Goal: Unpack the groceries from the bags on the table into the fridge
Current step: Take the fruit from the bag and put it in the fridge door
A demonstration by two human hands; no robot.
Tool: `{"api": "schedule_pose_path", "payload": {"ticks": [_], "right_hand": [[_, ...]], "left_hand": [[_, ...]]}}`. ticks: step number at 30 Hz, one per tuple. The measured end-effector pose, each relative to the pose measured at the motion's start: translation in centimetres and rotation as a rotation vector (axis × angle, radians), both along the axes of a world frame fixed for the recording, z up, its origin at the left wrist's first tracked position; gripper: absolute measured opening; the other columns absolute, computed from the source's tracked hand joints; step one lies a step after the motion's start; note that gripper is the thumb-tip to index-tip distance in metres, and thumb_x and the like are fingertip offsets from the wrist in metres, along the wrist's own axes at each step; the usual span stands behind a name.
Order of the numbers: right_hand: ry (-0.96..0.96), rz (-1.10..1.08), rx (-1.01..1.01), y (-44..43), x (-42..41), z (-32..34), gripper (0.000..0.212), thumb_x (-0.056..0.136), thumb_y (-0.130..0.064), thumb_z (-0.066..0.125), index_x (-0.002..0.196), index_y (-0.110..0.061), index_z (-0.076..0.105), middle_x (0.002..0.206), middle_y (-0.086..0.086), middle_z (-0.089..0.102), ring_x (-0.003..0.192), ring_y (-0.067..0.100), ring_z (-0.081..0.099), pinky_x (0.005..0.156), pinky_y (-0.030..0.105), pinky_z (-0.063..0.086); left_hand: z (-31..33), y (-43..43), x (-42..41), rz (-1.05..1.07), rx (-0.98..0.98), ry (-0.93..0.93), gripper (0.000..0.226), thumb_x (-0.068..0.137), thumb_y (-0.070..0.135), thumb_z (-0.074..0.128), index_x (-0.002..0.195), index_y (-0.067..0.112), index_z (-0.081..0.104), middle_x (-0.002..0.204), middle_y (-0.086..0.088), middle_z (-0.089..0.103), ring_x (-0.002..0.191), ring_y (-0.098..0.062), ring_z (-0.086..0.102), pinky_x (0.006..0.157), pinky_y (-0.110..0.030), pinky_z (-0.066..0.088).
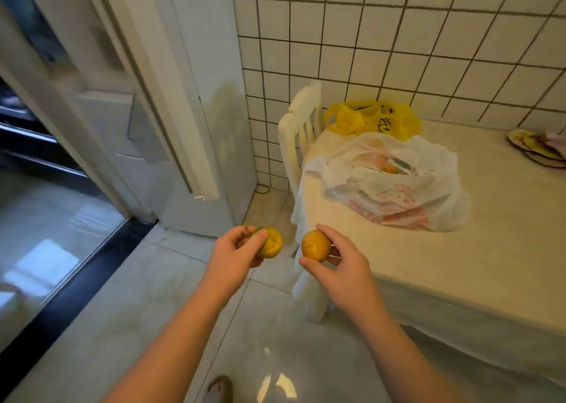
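My left hand (pixel 235 251) holds a yellow-green orange (pixel 271 243) over the floor. Beside it my right hand (pixel 340 261) grips a second, more orange-coloured orange (pixel 315 244), close to the table's near left corner. On the table (pixel 459 264) lies a white plastic bag (pixel 395 185) with pink print, open at the top with more items showing inside. Behind it, by the tiled wall, sits a yellow plastic bag (pixel 373 120). A tall white appliance with an open door (pixel 171 120), likely the fridge, stands at the left; its inside is hidden.
A white chair (pixel 300 133) stands between the white appliance and the table's far left corner. Plates (pixel 536 151) lie at the table's far right edge. A sliding glass door with a black floor track (pixel 76 283) runs along the left. My foot (pixel 219 387) shows on the tiled floor.
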State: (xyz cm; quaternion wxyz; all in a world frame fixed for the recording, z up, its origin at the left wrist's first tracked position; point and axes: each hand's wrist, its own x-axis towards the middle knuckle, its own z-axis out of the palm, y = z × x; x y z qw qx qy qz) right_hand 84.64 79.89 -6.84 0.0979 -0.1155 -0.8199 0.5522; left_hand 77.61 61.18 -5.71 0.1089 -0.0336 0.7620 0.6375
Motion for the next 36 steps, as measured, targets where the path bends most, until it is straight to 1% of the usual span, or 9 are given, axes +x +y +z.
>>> {"api": "schedule_pose_path", "payload": {"ticks": [5,10,15,19,21,24,29,33,36], "right_hand": [[0.01,0.141,0.017,-7.9,-2.9,0.1,0.066,0.079,-0.032,0.083,0.137,-0.039,0.052,0.122,-0.02,0.052,0.109,-0.009,0.051,0.084,0.003,0.04],[0.043,0.221,0.043,-18.4,-7.3,0.2,0.067,0.078,-0.033,0.083,0.138,-0.034,0.053,0.124,-0.014,0.053,0.11,0.0,0.055,0.093,0.016,0.046],[0.093,0.199,0.041,-29.9,-12.8,0.9,0.065,0.077,-0.032,0.084,0.135,-0.033,0.055,0.121,-0.013,0.055,0.104,-0.011,0.052,0.081,-0.001,0.039],[0.119,0.157,0.033,-37.1,-16.8,2.1,0.063,0.077,-0.03,0.084,0.134,-0.033,0.056,0.122,-0.01,0.057,0.104,-0.006,0.054,0.082,0.002,0.041],[0.135,0.136,0.037,-39.8,-18.6,3.2,0.063,0.078,-0.03,0.083,0.135,-0.032,0.056,0.122,-0.009,0.057,0.104,-0.004,0.055,0.085,0.008,0.043],[0.172,0.11,0.052,-42.6,-21.2,4.9,0.062,0.079,-0.029,0.083,0.134,-0.032,0.056,0.121,-0.01,0.057,0.104,-0.003,0.055,0.09,0.016,0.047],[0.219,0.041,0.142,-43.8,-25.6,7.5,0.064,0.08,-0.035,0.08,0.137,-0.033,0.052,0.121,-0.011,0.054,0.104,-0.012,0.052,0.084,0.002,0.041],[0.256,-0.028,0.203,-42.9,-29.8,9.7,0.066,0.08,-0.038,0.08,0.139,-0.032,0.052,0.124,-0.01,0.056,0.107,0.002,0.056,0.091,0.016,0.047],[0.262,-0.097,0.271,-41.7,-33.2,11.0,0.066,0.081,-0.035,0.079,0.14,-0.031,0.05,0.123,-0.01,0.051,0.108,0.007,0.052,0.088,0.016,0.044]], "left_hand": [[0.6,-9.0,-0.6,0.135,0.018,-0.006,0.019,0.095,0.029,0.065,0.096,0.011,0.069,0.096,-0.012,0.071,0.092,-0.025,0.07,0.077,-0.035,0.062],[0.8,-20.1,-3.4,0.236,0.033,0.033,0.023,0.096,0.029,0.064,0.099,0.007,0.071,0.09,-0.006,0.073,0.082,-0.013,0.071,0.067,-0.023,0.059],[1.3,-31.6,-8.5,0.276,0.037,0.076,0.026,0.094,0.033,0.066,0.095,0.008,0.072,0.085,-0.004,0.073,0.075,-0.008,0.07,0.07,-0.027,0.061],[2.4,-38.8,-12.8,0.249,0.048,0.102,0.022,0.093,0.035,0.068,0.091,0.013,0.069,0.082,0.0,0.071,0.074,-0.009,0.07,0.071,-0.027,0.061],[2.9,-41.6,-15.1,0.226,0.063,0.104,0.026,0.092,0.037,0.069,0.099,0.012,0.069,0.09,-0.004,0.071,0.08,-0.012,0.071,0.071,-0.027,0.06],[4.0,-44.1,-18.3,0.198,0.112,0.1,0.027,0.092,0.034,0.07,0.107,0.012,0.068,0.097,-0.006,0.073,0.088,-0.016,0.073,0.073,-0.028,0.06],[5.9,-44.5,-24.2,0.096,0.176,0.122,0.026,0.091,0.028,0.071,0.115,0.017,0.066,0.103,-0.002,0.074,0.09,-0.014,0.073,0.074,-0.026,0.059],[7.4,-42.8,-29.3,0.019,0.164,0.179,0.023,0.089,0.024,0.074,0.109,0.024,0.063,0.11,0.0,0.071,0.093,-0.013,0.072,0.082,-0.034,0.06],[8.8,-41.0,-33.4,-0.059,0.147,0.236,0.024,0.086,0.018,0.076,0.101,0.03,0.062,0.108,0.002,0.067,0.099,-0.014,0.069,0.083,-0.033,0.059]]}}
